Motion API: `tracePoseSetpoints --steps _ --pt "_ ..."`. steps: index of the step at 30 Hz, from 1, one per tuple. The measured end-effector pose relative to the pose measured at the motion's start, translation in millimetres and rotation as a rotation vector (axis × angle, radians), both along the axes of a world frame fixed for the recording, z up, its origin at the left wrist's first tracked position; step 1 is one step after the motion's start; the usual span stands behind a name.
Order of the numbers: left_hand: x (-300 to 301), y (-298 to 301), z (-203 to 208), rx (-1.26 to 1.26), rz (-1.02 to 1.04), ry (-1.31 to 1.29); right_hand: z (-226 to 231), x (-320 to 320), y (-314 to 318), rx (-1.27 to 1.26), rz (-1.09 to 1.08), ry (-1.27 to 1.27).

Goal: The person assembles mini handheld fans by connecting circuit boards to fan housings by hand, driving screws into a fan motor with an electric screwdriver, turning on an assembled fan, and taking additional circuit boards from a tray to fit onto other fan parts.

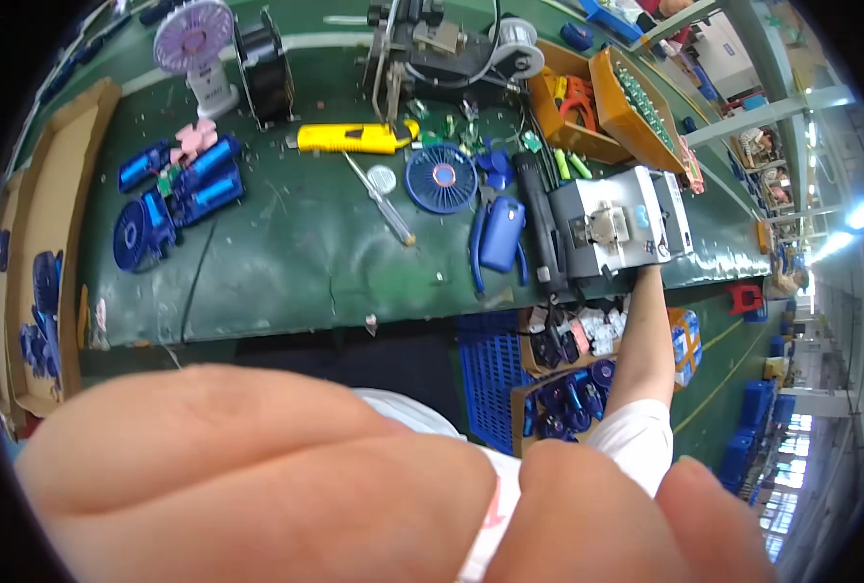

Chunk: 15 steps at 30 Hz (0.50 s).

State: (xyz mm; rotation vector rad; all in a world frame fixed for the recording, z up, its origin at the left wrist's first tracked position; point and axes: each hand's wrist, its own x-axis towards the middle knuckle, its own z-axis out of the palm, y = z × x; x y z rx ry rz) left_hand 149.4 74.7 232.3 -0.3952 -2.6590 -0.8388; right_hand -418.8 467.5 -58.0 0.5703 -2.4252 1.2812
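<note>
My left hand (257, 466) fills the bottom of the view, very close. Its skin folds and some bent fingers show, but its grip cannot be made out. On the right, my right forearm (643, 340) in a white sleeve reaches to the front of a grey metal machine (636, 228), whose edge hides the fingers. Beside the machine lies a long black tool (541, 219). To its left are a blue plastic casing (503, 235), blue-handled pliers (476, 255) and a round blue fan grille (440, 179). A yellow utility knife (349, 138) and a thin screwdriver-like tool (388, 209) lie mid-table.
Opened blue fan housings (199, 185) lie on the left of the green table (276, 282). Behind stand a white fan (199, 58), a black spool (264, 73) and a solder-wire stand (441, 68). Cardboard boxes (573, 136) flank the table; a blue crate (490, 374) sits below its edge.
</note>
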Motion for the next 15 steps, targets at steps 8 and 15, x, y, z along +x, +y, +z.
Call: tracePoseSetpoints --steps 8,15 --pt "-4 8 9 0.114 -0.039 -0.116 -17 3 -28 0.015 -0.026 0.0" --pt "3 27 29 0.144 -0.097 -0.148 -31 -20 -12 0.332 -0.161 0.167"
